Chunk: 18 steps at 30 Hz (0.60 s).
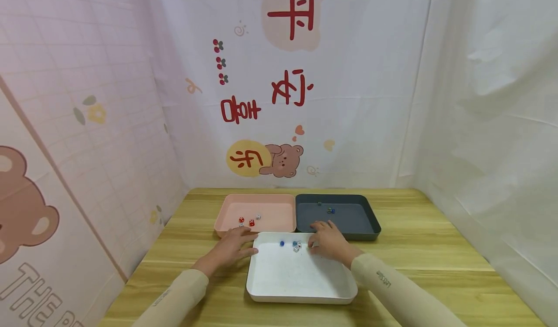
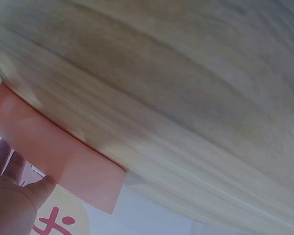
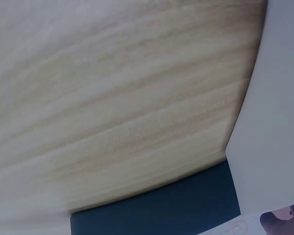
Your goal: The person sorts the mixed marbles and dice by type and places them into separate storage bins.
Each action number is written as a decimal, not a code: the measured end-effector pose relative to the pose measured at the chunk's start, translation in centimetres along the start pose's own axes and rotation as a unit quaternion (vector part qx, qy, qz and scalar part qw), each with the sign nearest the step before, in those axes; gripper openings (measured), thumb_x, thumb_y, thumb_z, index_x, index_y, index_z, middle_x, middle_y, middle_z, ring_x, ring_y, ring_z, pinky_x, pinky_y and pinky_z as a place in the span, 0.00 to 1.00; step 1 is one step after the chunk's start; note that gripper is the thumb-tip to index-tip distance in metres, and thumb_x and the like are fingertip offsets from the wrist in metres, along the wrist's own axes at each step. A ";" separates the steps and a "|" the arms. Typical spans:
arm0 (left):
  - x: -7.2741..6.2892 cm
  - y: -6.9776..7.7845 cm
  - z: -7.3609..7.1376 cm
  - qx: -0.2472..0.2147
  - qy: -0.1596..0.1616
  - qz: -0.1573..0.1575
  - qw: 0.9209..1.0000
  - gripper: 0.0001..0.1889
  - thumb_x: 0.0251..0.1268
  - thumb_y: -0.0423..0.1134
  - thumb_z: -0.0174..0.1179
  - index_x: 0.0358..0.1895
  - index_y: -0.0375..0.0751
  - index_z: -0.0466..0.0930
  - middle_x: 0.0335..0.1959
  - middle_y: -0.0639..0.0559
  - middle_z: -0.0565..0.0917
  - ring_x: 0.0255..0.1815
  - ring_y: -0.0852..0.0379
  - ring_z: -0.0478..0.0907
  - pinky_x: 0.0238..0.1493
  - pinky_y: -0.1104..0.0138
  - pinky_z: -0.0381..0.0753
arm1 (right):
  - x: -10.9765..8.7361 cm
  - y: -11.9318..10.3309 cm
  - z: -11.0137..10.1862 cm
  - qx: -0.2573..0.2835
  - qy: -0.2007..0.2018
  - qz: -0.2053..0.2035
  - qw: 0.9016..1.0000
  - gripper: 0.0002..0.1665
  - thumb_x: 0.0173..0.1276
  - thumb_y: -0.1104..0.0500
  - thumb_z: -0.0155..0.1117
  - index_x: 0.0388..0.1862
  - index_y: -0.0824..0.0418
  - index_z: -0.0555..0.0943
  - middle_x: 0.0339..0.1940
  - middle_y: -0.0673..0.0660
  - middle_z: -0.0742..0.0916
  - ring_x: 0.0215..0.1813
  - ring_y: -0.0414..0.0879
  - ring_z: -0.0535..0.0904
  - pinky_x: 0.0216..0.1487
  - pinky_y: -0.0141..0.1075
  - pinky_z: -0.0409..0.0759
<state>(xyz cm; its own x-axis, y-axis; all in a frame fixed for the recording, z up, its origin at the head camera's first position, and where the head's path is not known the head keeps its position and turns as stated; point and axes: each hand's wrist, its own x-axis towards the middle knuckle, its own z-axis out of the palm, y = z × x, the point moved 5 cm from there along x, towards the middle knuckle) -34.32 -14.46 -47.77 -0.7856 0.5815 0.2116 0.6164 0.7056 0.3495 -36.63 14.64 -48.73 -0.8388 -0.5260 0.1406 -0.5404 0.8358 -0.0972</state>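
Observation:
My left hand [image 1: 234,245] reaches over the front edge of the pink tray [image 1: 276,202], its thumb by the far left corner of the white tray [image 1: 301,281]. In the left wrist view, its fingers [image 2: 13,166] extend past the pink tray's wall. My right hand [image 1: 330,242] hovers over the white tray's far right part, fingers bent and apart, nothing visible between them. Close to its fingertips lies a small group of white and bluish dice [image 1: 297,246], with a blue die [image 1: 282,243] to their left. The right wrist view shows only part of this hand [image 3: 286,220].
Red dice [image 1: 251,223] and a white die [image 1: 258,216] lie in the pink tray. The dark grey tray [image 1: 370,215] beside it holds several small dark and blue dice [image 1: 331,210]. All three trays stand on a wooden table [image 1: 418,259], with printed cloth [image 1: 357,99] hanging behind.

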 end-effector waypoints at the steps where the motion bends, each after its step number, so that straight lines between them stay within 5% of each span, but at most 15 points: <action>1: 0.0 0.0 0.0 0.000 0.000 0.000 1.000 0.29 0.70 0.54 0.60 0.65 0.36 0.77 0.66 0.31 0.70 0.68 0.33 0.65 0.68 0.39 0.58 | 0.0 0.0 -0.1 0.001 -0.001 0.002 1.000 0.03 0.60 0.51 0.75 0.31 0.43 0.88 0.65 0.59 0.78 0.70 0.59 0.68 0.69 0.66 0.56; 18: 0.0 0.2 -0.1 0.004 -0.010 -0.004 1.000 0.30 0.71 0.53 0.59 0.66 0.35 0.76 0.67 0.31 0.69 0.68 0.35 0.66 0.70 0.39 0.54 | -0.2 1.7 -3.7 0.078 0.055 0.007 0.995 0.04 0.65 0.51 0.71 0.35 0.49 0.90 0.65 0.64 0.78 0.69 0.62 0.68 0.67 0.69 0.56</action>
<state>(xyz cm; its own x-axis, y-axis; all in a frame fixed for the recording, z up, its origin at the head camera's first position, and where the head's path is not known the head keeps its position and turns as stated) -34.24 -14.37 -47.58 -0.7889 0.5842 0.1906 0.6110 0.7129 0.3443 -37.08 16.74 -45.32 -0.8384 -0.4874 0.2442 -0.5401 0.8032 -0.2513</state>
